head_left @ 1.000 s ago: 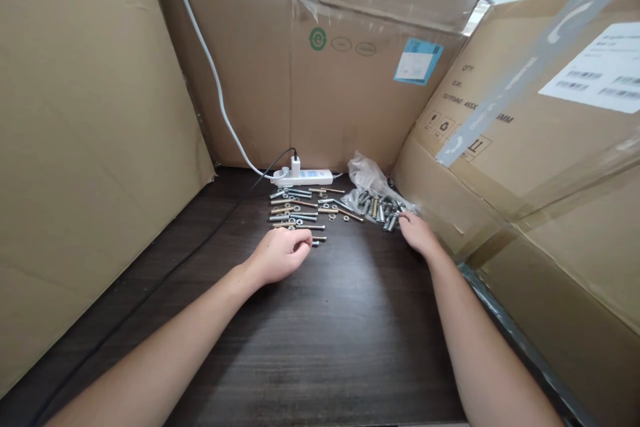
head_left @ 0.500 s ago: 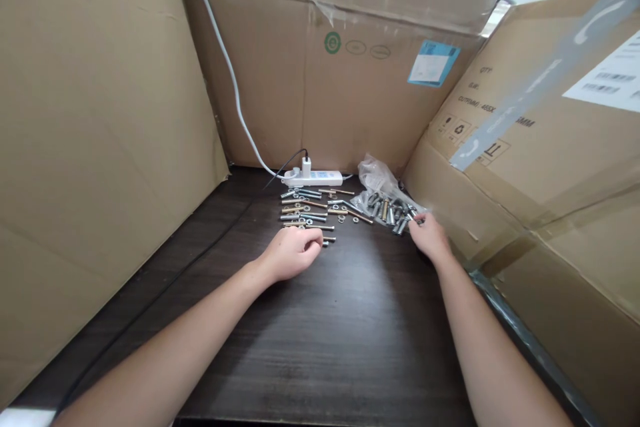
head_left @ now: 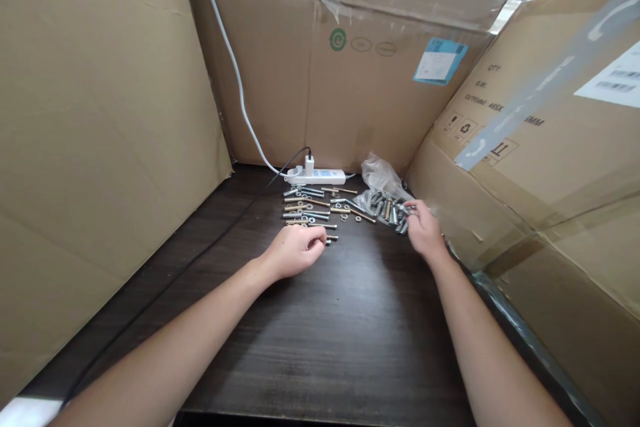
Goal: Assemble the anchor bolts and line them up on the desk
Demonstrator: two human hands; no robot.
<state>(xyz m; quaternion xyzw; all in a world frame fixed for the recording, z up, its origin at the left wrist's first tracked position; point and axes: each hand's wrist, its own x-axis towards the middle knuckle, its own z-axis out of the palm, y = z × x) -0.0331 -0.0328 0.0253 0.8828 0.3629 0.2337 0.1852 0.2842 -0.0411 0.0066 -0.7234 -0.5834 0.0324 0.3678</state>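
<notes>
My left hand is closed at the near end of several rows of metal bolts and sleeves; whatever its curled fingers hold is hidden. Beside these rows lie more bolts and small loose nuts or washers. On the right, my right hand is at the edge of a heap of silver and brass-coloured bolts. Its thumb and index finger are bent together at the metal pieces, and I cannot make out what is between them. The heap lies partly in a clear plastic bag.
A white power strip with a charger stands behind the bolts. A black cable crosses the dark table. Cardboard boxes stand left, behind and right.
My right hand has shifted slightly up and left over the heap of bolts. My left hand stays closed at the rows. The view has tilted and shifted a little.
</notes>
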